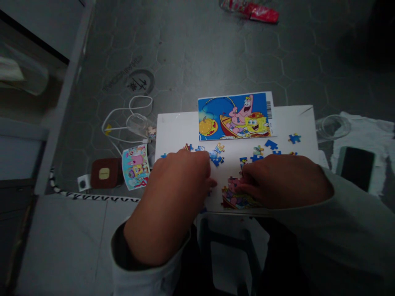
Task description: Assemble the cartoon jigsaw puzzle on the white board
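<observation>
Dim grey tiled floor (191,53) surrounds a small white table (175,127), seen from above. Across its far edge lies a picture card (234,117) with a cartoon boat scene on blue. At the near edge, a partly joined jigsaw section (230,197) lies flat, partly covered by the right hand (274,181), whose fingers are bent with the thumb drawn close; whether anything is pinched there, I cannot tell. The left hand (188,170) curls over the table's left half, its fingertips mostly hidden, so its hold cannot be told either. Loose pieces (271,144), mostly blue, lie between the card and the hands. With the section so near the edge, a dragging wrist or sleeve (345,230) could pull it out of line or over the side. Forcing a badly matched piece might pop neighbours apart, and poor light could make similar blues easy to confuse.
</observation>
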{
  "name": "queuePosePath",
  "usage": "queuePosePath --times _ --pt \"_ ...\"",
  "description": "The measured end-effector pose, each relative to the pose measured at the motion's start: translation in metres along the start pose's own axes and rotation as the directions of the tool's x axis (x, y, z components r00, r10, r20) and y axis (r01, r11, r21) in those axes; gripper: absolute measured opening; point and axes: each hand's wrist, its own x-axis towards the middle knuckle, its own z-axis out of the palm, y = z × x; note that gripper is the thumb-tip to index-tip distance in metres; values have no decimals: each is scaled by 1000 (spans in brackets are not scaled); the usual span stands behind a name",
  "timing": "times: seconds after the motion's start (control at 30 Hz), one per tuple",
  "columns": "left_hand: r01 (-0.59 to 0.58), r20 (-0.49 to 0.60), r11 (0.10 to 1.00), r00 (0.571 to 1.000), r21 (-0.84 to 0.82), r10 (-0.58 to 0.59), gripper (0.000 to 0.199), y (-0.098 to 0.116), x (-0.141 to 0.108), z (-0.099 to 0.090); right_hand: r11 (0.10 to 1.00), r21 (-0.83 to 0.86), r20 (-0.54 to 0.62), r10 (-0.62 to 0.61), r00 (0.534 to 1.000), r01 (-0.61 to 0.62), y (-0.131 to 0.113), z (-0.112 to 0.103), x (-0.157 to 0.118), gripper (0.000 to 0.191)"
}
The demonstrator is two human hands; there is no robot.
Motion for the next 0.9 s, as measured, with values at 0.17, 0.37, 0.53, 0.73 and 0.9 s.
queuePosePath --times 0.17,0.37,0.53,0.73,0.9 --pt "16 -50 1000 999 -23 -17 17 -7 0 -1 1000 4 -13 7 1000 -7 2 2 1 47" --pt "151 -169 983 971 -104 -168 12 -23 -1 -4 1000 25 31 4 1000 -5 3 2 4 46" --pt "161 -180 974 965 -163 -189 11 -29 -3 -5 1000 18 56 16 998 -17 1 0 4 44" --pt "120 -112 991 986 -65 -127 14 -20 -14 -3 1000 30 53 5 999 -6 5 3 4 51" --pt "0 52 1000 999 -9 0 25 -4 -18 -3 999 36 29 -19 999 18 9 5 6 56"
